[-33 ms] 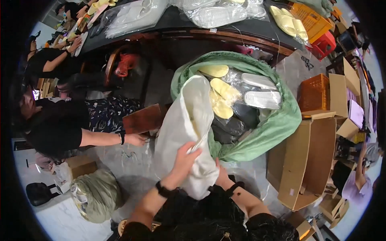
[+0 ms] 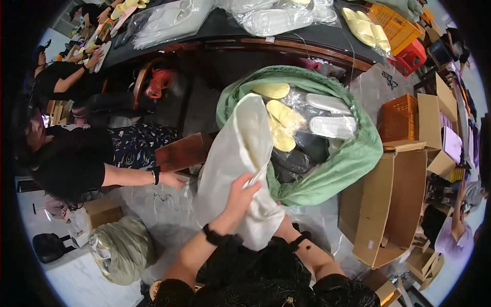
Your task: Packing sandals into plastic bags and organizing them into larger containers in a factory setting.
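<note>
My left hand (image 2: pixel 241 197) is closed on the rim of a white woven sack (image 2: pixel 220 169), whose mouth gapes upward. My right hand (image 2: pixel 287 227) is at the sack's lower right edge, pinching its cloth; the fingers are mostly hidden behind it. What the white sack holds cannot be made out. Touching it on the right stands a large green sack (image 2: pixel 353 166), its top spread wide. Inside lie yellow slippers (image 2: pixel 286 115), white slippers (image 2: pixel 333 127) and dark ones (image 2: pixel 291 161), at least some in clear plastic bags.
A dark table (image 2: pixel 225 38) at the back carries bagged slippers. An open cardboard box (image 2: pixel 376 204) and an orange crate (image 2: pixel 400 117) stand at right. On the left, a co-worker's hand (image 2: pixel 173 180) reaches near a wooden stool (image 2: pixel 181 152). A filled olive sack (image 2: pixel 123 250) sits lower left.
My left hand has shifted slightly up and to the right with the sack's rim. The sack's lower edge has moved a little right, covering more of my right hand.
</note>
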Demonstrator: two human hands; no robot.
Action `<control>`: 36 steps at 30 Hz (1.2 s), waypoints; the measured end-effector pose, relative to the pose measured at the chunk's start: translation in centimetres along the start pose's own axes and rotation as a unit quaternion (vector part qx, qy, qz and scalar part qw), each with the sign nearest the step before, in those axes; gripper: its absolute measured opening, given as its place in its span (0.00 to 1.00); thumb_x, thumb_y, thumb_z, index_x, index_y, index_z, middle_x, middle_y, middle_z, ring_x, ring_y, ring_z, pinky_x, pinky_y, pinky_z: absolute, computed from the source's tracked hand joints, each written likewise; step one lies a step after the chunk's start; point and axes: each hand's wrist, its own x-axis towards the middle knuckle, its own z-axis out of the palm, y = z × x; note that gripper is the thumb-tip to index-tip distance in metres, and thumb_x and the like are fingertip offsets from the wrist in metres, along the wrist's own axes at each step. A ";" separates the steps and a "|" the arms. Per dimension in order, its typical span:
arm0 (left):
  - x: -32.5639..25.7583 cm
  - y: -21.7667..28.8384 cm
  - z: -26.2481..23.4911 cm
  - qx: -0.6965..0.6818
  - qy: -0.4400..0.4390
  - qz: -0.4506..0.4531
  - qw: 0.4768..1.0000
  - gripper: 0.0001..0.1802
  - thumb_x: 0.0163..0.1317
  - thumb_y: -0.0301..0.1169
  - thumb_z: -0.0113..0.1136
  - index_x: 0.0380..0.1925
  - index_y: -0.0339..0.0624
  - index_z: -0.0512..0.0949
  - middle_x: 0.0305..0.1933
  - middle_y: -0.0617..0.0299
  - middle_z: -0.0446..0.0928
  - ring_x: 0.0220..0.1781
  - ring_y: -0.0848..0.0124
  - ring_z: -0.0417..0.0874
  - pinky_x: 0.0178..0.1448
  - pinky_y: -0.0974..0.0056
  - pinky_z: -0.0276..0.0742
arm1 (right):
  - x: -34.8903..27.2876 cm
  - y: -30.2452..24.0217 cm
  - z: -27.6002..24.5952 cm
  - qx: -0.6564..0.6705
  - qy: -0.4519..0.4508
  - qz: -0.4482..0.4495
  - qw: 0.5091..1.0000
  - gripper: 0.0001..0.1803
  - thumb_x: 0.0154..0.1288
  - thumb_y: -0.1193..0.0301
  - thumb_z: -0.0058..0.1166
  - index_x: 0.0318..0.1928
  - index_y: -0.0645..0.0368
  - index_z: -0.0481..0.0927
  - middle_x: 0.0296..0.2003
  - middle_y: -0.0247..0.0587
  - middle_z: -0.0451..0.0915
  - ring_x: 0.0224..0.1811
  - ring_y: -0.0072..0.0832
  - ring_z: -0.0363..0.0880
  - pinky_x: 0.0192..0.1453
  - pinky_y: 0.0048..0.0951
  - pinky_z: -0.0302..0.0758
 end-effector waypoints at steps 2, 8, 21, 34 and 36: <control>4.1 -2.4 1.9 -0.050 -0.028 -0.002 0.998 0.12 0.61 0.30 0.61 0.41 0.34 0.78 0.35 0.65 0.78 0.37 0.78 0.76 0.40 0.71 0.71 | -0.6 1.7 -1.1 0.094 0.021 -0.079 0.992 0.44 0.50 0.57 0.61 0.67 0.56 0.63 0.65 0.57 0.62 0.65 0.52 0.63 0.67 0.46 0.63; 9.2 -7.1 4.7 -0.047 -0.037 -0.022 0.998 0.12 0.63 0.30 0.59 0.44 0.33 0.77 0.38 0.61 0.80 0.41 0.76 0.79 0.44 0.71 0.73 | -1.6 1.7 0.6 0.278 0.145 -0.155 0.937 0.51 0.39 0.53 0.71 0.65 0.58 0.65 0.65 0.56 0.63 0.68 0.55 0.58 0.71 0.45 0.56; 5.9 -8.9 -4.1 -0.010 -0.146 0.033 0.989 0.17 0.65 0.35 0.57 0.46 0.32 0.76 0.42 0.58 0.80 0.41 0.74 0.78 0.47 0.66 0.74 | 1.9 -8.9 1.0 0.246 0.281 -0.093 0.923 0.27 0.60 0.58 0.57 0.58 0.55 0.71 0.54 0.42 0.76 0.57 0.41 0.74 0.61 0.45 0.69; -6.5 -8.4 -15.5 0.089 -0.138 0.324 0.932 0.16 0.58 0.31 0.61 0.48 0.40 0.79 0.39 0.53 0.81 0.41 0.60 0.81 0.49 0.59 0.77 | 4.9 -7.7 6.2 0.530 0.142 -0.039 0.835 0.24 0.69 0.64 0.51 0.61 0.62 0.69 0.56 0.48 0.72 0.60 0.39 0.69 0.69 0.39 0.61; -8.4 -10.5 -21.3 0.028 -0.049 0.243 0.968 0.15 0.63 0.29 0.59 0.49 0.39 0.78 0.39 0.59 0.81 0.42 0.69 0.81 0.50 0.65 0.75 | 4.2 -10.1 5.9 0.548 0.125 -0.037 0.827 0.24 0.70 0.64 0.50 0.61 0.63 0.69 0.56 0.49 0.72 0.60 0.38 0.68 0.70 0.38 0.60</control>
